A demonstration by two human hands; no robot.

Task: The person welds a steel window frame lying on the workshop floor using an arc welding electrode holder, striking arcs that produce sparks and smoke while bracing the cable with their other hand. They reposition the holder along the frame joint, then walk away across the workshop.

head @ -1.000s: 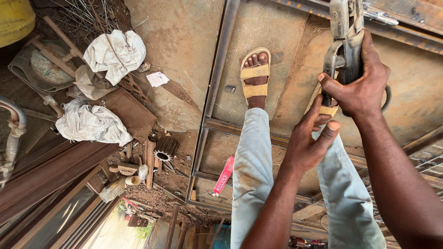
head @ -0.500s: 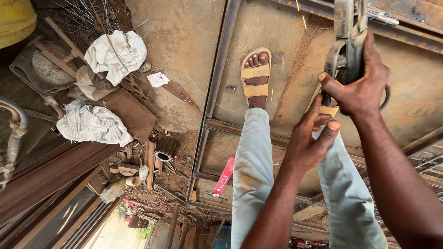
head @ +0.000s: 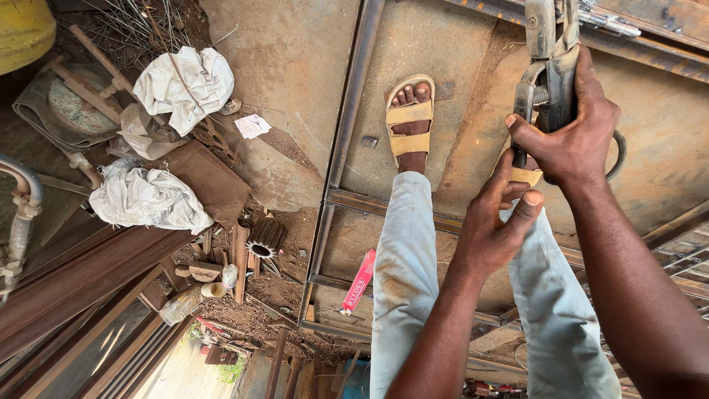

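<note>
The right hand has its fingers wrapped tight around a dark metal clamp tool. The left hand sits just below, fingers curled, thumb up, touching the tool's lower end. The tool is gripped, but no work on the steel frame shows yet. Under the fingers stands a sandaled foot on dusty concrete. Far to the left lie white rags.
</note>
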